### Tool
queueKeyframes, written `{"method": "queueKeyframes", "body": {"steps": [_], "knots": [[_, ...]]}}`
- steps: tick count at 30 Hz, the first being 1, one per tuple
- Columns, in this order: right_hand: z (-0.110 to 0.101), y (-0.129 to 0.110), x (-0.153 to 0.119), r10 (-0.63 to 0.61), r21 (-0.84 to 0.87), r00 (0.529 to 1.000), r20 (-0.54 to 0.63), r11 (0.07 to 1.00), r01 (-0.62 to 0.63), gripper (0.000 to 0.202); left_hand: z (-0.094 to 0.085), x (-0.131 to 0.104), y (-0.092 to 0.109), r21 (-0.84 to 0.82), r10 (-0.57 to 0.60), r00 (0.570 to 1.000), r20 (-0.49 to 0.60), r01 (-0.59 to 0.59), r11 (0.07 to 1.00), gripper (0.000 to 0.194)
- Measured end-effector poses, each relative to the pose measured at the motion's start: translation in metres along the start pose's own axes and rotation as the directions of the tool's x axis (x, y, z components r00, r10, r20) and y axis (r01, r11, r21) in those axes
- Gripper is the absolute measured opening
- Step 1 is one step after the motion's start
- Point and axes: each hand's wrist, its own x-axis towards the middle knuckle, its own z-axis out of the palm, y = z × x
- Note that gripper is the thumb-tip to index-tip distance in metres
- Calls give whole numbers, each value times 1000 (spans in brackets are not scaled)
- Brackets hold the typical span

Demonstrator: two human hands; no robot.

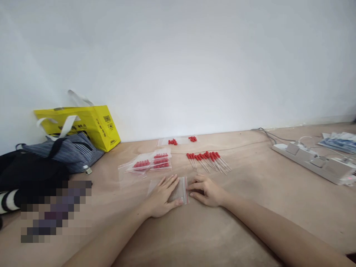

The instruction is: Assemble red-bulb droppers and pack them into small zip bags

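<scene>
A clear zip bag with a red line along its right edge (181, 191) lies flat on the wooden table. My left hand (164, 196) rests spread on top of it, palm down. At the bag's right edge is my right hand (207, 191), its fingers bent and somewhat apart, with nothing visible in them. Beyond my right hand lie several droppers with red bulbs (207, 155) and thin clear stems. Behind my left hand, filled clear bags with red bulbs (160, 161) overlap one another. Farther back, loose red bulbs (172, 142) lie on clear plastic near the wall.
A yellow bag (107, 128), a striped bag (72, 152) and a black bag (33, 170) stand at the left. A small bottle (87, 170) is beside them. At the right are a white power strip (314, 161) with cables and blue-white packets (339, 142).
</scene>
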Motion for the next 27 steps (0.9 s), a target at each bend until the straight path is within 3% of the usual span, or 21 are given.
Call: {"method": "queueKeyframes", "body": {"steps": [16, 27], "knots": [[0, 0, 0, 4, 11, 1000, 21, 1000, -4, 20, 1, 1, 0, 33, -9, 1000, 14, 8, 999, 76], [-5, -8, 4, -26, -26, 980, 198, 999, 31, 43, 4, 1, -3, 3, -2, 1000, -22, 2, 1000, 75]]}}
